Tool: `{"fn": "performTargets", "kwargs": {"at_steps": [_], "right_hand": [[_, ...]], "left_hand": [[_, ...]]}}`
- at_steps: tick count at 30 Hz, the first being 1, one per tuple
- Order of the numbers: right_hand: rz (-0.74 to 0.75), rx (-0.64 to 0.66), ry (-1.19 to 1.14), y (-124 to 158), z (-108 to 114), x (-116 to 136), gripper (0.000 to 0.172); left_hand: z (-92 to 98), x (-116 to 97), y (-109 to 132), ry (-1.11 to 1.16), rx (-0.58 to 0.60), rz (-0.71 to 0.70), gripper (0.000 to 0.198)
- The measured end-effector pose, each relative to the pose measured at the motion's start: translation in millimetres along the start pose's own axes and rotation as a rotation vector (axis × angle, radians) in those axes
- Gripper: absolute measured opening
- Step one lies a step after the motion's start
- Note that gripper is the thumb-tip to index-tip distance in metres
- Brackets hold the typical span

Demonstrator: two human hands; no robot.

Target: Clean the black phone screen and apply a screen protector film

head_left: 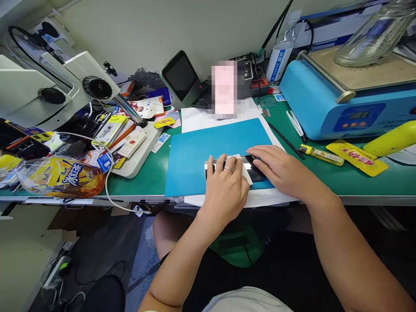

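A dark, glossy smartphone (259, 174) lies flat on the blue work mat (195, 145). My left hand (225, 186), with a ring on one finger, presses a small white wipe (246, 171) against the phone's surface. The fingers are bent over the wipe and hide much of the phone. At the phone's right end, my right hand (276, 167) grips its edge, the fingers along the top side. Most of that thumb is hard to make out. White paper (240, 198) sticks out from under the mat.
A blue heating machine (328, 104) carrying a glass jar (364, 47) stands right. A pen (286, 141), a yellow tube (321, 155) and a yellow packet (355, 158) lie nearby. Left are a microscope (94, 82) and a drink bottle (65, 175); a small display (180, 78) stands behind.
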State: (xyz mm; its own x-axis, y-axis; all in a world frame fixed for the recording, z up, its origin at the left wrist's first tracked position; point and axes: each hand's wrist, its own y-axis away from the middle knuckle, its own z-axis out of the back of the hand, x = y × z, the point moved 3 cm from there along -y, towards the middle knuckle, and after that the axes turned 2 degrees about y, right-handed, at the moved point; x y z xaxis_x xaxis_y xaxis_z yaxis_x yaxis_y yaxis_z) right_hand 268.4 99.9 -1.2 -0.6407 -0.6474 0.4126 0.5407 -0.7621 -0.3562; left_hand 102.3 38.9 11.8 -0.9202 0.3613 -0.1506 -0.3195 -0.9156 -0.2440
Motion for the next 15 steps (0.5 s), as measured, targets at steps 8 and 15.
{"fn": "performTargets", "kwargs": {"at_steps": [8, 15], "right_hand": [[0.033, -0.010, 0.015, 3, -1, -4, 0.042], [0.040, -0.016, 0.010, 5, -3, -6, 0.045]], "left_hand": [[5.7, -9, 32, -0.007, -0.012, -0.024, 0.046], [0.3, -7, 13, 0.011, -0.003, -0.016, 0.044]]}}
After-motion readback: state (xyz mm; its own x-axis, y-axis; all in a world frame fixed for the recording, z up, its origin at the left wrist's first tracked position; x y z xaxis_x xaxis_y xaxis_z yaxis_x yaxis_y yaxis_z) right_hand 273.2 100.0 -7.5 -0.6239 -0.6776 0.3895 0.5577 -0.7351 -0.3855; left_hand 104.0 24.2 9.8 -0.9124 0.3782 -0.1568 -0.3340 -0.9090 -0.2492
